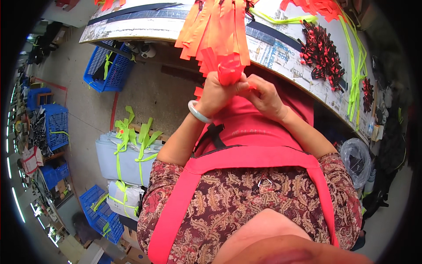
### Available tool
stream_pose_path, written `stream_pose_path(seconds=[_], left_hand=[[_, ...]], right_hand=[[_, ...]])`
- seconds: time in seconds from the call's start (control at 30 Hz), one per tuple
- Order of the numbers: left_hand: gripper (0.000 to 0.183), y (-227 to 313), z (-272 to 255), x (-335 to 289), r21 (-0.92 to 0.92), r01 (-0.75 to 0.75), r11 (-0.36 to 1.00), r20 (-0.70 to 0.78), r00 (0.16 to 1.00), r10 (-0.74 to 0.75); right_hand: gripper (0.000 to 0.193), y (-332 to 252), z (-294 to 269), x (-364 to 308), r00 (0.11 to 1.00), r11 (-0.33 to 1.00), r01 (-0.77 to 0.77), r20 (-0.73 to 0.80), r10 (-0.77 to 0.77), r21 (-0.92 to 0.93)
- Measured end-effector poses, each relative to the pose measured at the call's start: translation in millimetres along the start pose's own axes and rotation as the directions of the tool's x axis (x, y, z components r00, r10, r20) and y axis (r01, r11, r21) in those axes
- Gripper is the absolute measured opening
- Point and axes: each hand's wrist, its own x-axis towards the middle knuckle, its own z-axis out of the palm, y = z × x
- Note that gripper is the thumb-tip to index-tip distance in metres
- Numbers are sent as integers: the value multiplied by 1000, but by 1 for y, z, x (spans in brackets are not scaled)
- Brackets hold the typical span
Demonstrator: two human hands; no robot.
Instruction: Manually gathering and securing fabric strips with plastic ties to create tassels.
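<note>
A person's left hand (216, 94) is closed around a bunch of orange straps (220, 35), gripping them just off the near edge of a worktable (281, 55). The right hand (263, 94) touches the left, fingers curled on the same bunch. The straps fan up across the table. Black clips (323, 53) lie toward its right edge.

Bright even indoor light, soft shadows, strong fisheye bending, dark vignetted corners
</note>
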Motion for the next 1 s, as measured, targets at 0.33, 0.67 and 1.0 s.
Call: stream_pose_path(seconds=[0.33,0.67,1.0], left_hand=[[11,41,-31,-18,-101,-163,981,-349,930,119],[9,18,-22,-24,-150,107,983,-282,948,-147],[12,29,-28,-14,-294,349,890,-61,922,-382]], right_hand=[[24,-24,-15,86,976,947,-215,24,216,239],[31,74,-83,244,915,904,-384,-55,400,188],[26,-9,-35,76,950,904,-312,70,305,291]])
